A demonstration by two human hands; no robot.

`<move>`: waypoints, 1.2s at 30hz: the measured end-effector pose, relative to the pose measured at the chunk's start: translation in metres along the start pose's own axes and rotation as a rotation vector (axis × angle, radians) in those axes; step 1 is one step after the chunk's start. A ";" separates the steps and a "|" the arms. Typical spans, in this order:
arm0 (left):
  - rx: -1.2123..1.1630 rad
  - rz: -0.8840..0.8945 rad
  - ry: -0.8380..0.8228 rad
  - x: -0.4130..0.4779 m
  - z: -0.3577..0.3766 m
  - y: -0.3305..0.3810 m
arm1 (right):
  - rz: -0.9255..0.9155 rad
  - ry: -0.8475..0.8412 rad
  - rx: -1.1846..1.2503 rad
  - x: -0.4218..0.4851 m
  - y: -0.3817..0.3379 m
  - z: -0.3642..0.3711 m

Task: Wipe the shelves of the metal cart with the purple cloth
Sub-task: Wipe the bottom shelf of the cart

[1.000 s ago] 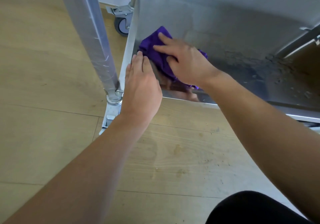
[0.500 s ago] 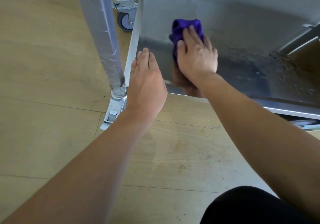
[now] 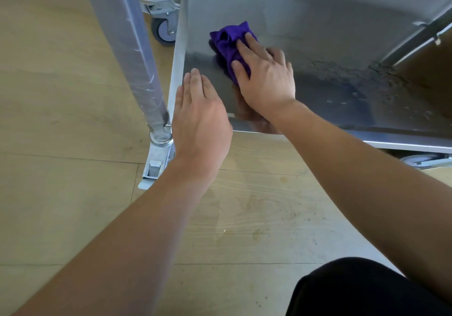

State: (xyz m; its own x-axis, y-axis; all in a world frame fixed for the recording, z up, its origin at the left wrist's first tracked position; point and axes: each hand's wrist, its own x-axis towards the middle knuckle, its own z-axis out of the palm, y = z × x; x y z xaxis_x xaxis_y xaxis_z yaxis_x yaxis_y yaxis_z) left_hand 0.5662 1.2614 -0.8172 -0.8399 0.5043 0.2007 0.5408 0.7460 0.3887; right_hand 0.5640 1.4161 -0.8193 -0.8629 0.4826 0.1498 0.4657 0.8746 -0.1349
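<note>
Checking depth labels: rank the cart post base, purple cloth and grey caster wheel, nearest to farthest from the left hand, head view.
1. Cart post base, just left of the left hand.
2. Purple cloth, ahead on the shelf, under the right hand.
3. Grey caster wheel, far corner.

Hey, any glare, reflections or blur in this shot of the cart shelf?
Head view: the shiny metal cart shelf mirrors the right hand near its front edge; pale sheen across its far half, darker dusty patch at right; slight motion blur on that hand's far fingers; the wide-angle lens slants the silver upright post; the crumpled purple cloth looks sharp.
</note>
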 end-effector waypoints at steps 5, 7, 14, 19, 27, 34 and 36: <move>-0.045 0.044 0.011 0.006 0.002 0.013 | -0.039 -0.002 -0.031 -0.002 0.001 -0.004; -0.088 0.077 -0.014 0.010 0.001 0.023 | -0.028 0.011 -0.058 -0.003 0.005 -0.007; -0.139 0.271 -0.078 0.019 0.021 0.068 | 0.304 0.033 -0.092 -0.018 0.072 -0.017; -0.160 0.307 -0.125 0.003 0.034 0.080 | 0.394 0.011 -0.071 -0.030 0.105 -0.026; -0.209 0.277 -0.122 0.008 0.036 0.078 | 0.123 0.106 0.018 -0.043 0.073 -0.014; -0.057 0.295 -0.084 0.003 0.039 0.083 | 0.132 0.060 -0.035 -0.034 0.100 -0.018; -0.036 0.310 -0.078 0.003 0.040 0.091 | 0.207 0.038 -0.038 -0.036 0.123 -0.024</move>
State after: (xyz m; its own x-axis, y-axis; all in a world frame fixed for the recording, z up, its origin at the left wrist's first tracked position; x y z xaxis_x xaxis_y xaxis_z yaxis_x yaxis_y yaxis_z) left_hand 0.6150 1.3487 -0.8173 -0.6283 0.7381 0.2458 0.7674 0.5361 0.3519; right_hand 0.6570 1.5079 -0.8173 -0.7403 0.6532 0.1592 0.6402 0.7571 -0.1298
